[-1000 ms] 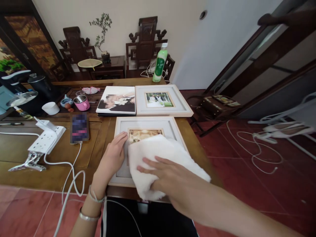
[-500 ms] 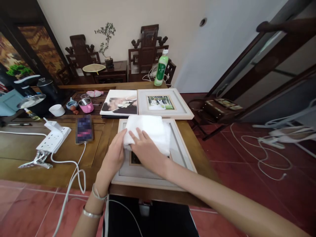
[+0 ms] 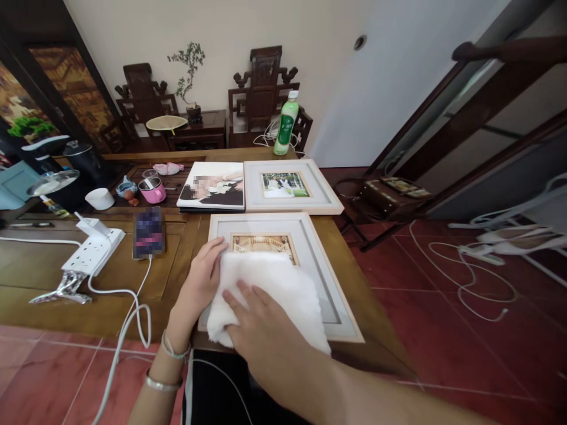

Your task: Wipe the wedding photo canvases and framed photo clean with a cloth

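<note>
A picture frame (image 3: 332,289) with a pale wooden rim and grey-white mat lies flat at the front edge of the wooden table; the upper part of its picture (image 3: 261,243) shows. A folded white towel (image 3: 279,277) lies across its lower half and hides the rest of the picture. My right hand (image 3: 261,324) presses on the towel, fingers slightly spread on top and curled over its near-left part. My left hand (image 3: 201,277) grips the left rim of the frame, its fingertips next to the towel's edge.
Behind lie a second frame (image 3: 328,192) and a photo album (image 3: 190,183); a green bottle (image 3: 286,127) stands at the far edge. To the left are a phone (image 3: 149,233), a white power strip (image 3: 95,251) with cables, a pink cup (image 3: 153,190) and a white cup (image 3: 100,199).
My right hand has drawn the towel toward me, from the frame's upper part to its lower part, uncovering the top of the picture. My left hand stays at the left rim.
</note>
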`<action>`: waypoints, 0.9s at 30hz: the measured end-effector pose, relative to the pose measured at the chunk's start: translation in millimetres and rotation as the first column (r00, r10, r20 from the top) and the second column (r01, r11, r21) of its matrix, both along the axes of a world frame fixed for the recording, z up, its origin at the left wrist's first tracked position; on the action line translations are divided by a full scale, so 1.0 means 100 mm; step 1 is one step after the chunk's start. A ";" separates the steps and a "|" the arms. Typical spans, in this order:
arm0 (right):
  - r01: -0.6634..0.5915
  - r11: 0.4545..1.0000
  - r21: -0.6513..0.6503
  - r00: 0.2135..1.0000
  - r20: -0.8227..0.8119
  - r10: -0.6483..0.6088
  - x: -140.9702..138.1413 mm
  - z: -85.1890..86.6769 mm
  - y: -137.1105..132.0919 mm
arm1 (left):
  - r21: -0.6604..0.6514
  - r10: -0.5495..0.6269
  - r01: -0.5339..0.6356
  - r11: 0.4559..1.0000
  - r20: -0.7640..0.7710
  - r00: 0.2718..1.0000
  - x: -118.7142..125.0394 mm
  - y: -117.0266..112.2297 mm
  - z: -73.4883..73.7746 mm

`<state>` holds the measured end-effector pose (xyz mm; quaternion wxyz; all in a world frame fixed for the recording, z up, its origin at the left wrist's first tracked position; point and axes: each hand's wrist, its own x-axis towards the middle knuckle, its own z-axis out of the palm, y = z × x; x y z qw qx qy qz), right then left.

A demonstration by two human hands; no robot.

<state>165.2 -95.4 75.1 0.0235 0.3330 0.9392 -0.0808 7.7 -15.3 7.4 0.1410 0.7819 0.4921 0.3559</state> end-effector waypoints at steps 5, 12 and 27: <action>0.126 0.992 0.010 0.992 0.004 -0.126 0.31 -0.10 -0.01 | 0.038 -0.026 0.028 0.999 -0.043 0.999 -0.01 0.01 -0.02; 0.295 0.948 0.121 0.955 -0.051 -0.291 1.17 -0.19 -0.19 | 0.055 -0.005 0.009 0.998 -0.063 0.998 -0.02 0.03 -0.07; 0.380 0.918 0.113 0.903 -0.261 -0.342 1.59 -0.20 0.10 | -0.031 0.000 -0.004 1.000 -0.105 0.994 0.04 -0.09 -0.16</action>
